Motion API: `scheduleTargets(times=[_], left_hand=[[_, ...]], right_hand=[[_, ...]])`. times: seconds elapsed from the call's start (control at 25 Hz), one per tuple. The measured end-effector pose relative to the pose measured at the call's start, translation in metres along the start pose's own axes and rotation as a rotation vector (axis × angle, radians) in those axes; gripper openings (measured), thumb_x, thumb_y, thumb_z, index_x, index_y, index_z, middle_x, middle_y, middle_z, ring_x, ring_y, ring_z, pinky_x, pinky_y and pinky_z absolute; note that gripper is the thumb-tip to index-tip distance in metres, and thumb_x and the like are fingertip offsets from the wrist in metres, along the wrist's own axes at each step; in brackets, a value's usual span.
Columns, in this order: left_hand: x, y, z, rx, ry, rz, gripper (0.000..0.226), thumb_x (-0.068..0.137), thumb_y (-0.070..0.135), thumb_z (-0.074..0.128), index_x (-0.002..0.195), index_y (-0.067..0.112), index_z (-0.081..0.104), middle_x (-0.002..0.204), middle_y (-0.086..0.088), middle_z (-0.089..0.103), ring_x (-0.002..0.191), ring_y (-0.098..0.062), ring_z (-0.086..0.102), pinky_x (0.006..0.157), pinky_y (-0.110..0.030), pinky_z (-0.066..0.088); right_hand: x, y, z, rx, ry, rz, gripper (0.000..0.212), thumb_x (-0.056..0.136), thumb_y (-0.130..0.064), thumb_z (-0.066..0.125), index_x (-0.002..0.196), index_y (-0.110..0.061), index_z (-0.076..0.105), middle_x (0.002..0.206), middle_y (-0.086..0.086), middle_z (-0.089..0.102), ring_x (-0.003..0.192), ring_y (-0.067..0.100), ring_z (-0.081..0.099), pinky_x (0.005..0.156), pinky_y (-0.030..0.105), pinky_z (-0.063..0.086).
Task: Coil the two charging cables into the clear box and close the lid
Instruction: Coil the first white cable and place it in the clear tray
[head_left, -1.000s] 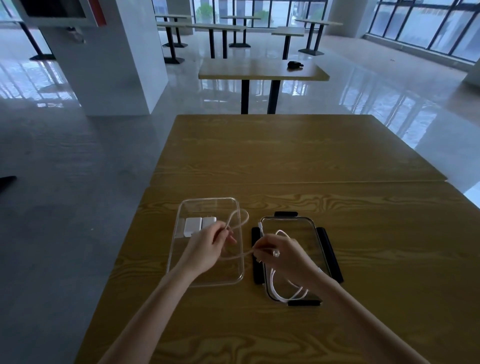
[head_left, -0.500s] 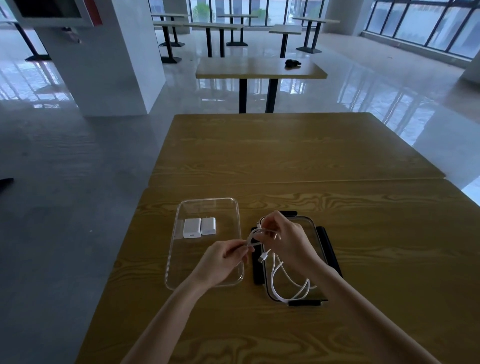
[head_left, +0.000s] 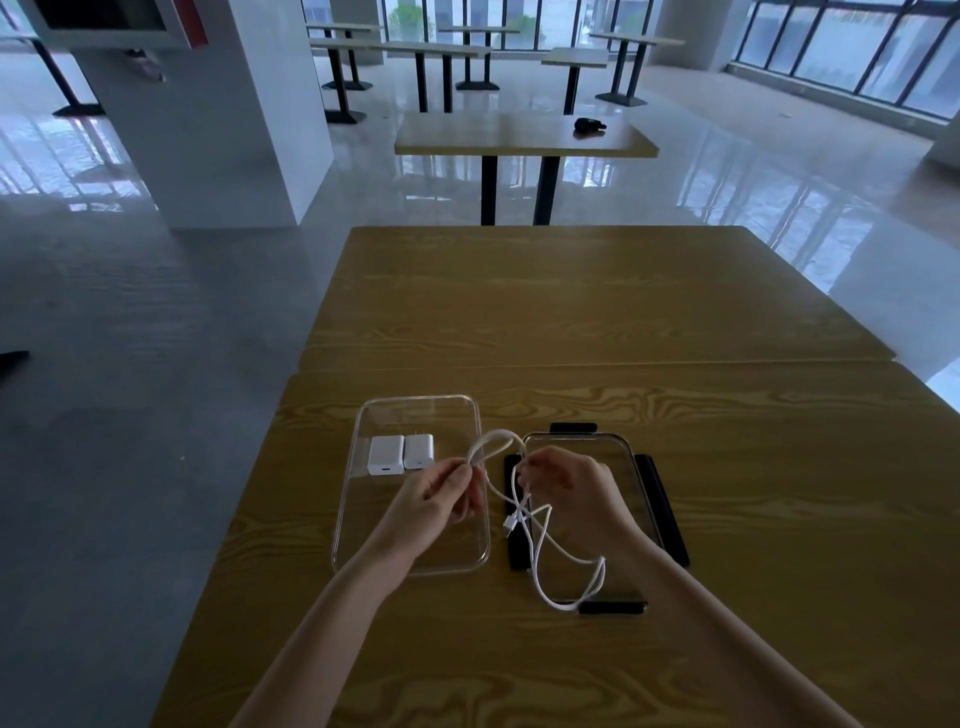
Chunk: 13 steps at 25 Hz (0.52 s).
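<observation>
A thin white charging cable (head_left: 540, 540) is held above the wooden tabletop (head_left: 727, 519) near its front edge — an arch of it is pinched between the left hand (head_left: 434, 501) and the right hand (head_left: 574, 493), both sets of fingers closed on it. Its loops hang onto the clear lid with black clips (head_left: 644, 499). Just left lies the clear rectangular plastic box (head_left: 363, 467), where two white charger blocks (head_left: 400, 453) are kept.
</observation>
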<state>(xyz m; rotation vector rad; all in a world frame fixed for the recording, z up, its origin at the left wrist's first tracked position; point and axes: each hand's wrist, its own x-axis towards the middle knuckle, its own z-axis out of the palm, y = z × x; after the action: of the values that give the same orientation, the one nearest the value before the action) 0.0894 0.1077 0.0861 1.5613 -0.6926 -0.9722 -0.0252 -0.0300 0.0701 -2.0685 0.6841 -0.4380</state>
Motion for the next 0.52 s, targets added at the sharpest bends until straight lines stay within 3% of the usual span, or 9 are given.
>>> scheduleTargets(times=[0.08,0.16,0.28,0.4,0.52], left_hand=[[0.003,-0.001,0.004,0.021,0.006,0.018,0.022,0.091,0.018,0.039,0.092,0.011,0.059,0.087,-0.013,0.063,0.079,-0.016,0.058,0.077,-0.025,0.047],[0.006,0.0,0.007,0.025,-0.005,0.045,0.023,0.091,0.019,0.04,0.095,0.007,0.059,0.087,-0.011,0.065,0.079,-0.012,0.059,0.084,-0.034,0.045],[0.009,0.007,0.015,0.032,-0.032,0.094,0.024,0.092,0.015,0.038,0.088,0.0,0.056,0.065,0.004,0.059,0.062,0.001,0.059,0.087,-0.04,0.047],[0.01,0.015,0.021,0.013,-0.038,0.104,0.024,0.093,0.014,0.035,0.09,0.005,0.057,0.072,0.0,0.065,0.073,-0.01,0.065,0.087,-0.039,0.049],[0.009,0.017,0.02,0.039,-0.088,0.091,0.025,0.093,0.017,0.036,0.087,0.01,0.059,0.071,0.001,0.063,0.072,-0.017,0.058,0.083,-0.04,0.048]], right_hand=[[0.003,-0.009,-0.002,0.083,0.016,0.044,0.011,0.085,-0.018,0.06,0.091,-0.013,0.068,0.069,-0.013,0.066,0.062,-0.004,0.063,0.064,0.011,0.051],[0.006,-0.02,-0.006,0.148,0.023,0.056,0.012,0.085,-0.019,0.059,0.091,-0.013,0.068,0.068,-0.012,0.066,0.057,-0.006,0.063,0.057,0.008,0.051],[0.008,-0.032,-0.012,0.215,0.026,0.045,0.013,0.084,-0.017,0.06,0.092,-0.011,0.068,0.069,-0.01,0.066,0.056,-0.006,0.063,0.053,0.007,0.05],[0.011,-0.037,-0.015,0.155,0.078,0.014,0.012,0.082,-0.021,0.062,0.089,-0.014,0.069,0.068,-0.014,0.065,0.057,-0.007,0.061,0.055,0.004,0.047],[0.014,-0.04,-0.016,0.048,0.088,-0.044,0.01,0.081,-0.027,0.063,0.085,-0.02,0.069,0.066,-0.018,0.063,0.061,-0.008,0.058,0.058,0.004,0.044]])
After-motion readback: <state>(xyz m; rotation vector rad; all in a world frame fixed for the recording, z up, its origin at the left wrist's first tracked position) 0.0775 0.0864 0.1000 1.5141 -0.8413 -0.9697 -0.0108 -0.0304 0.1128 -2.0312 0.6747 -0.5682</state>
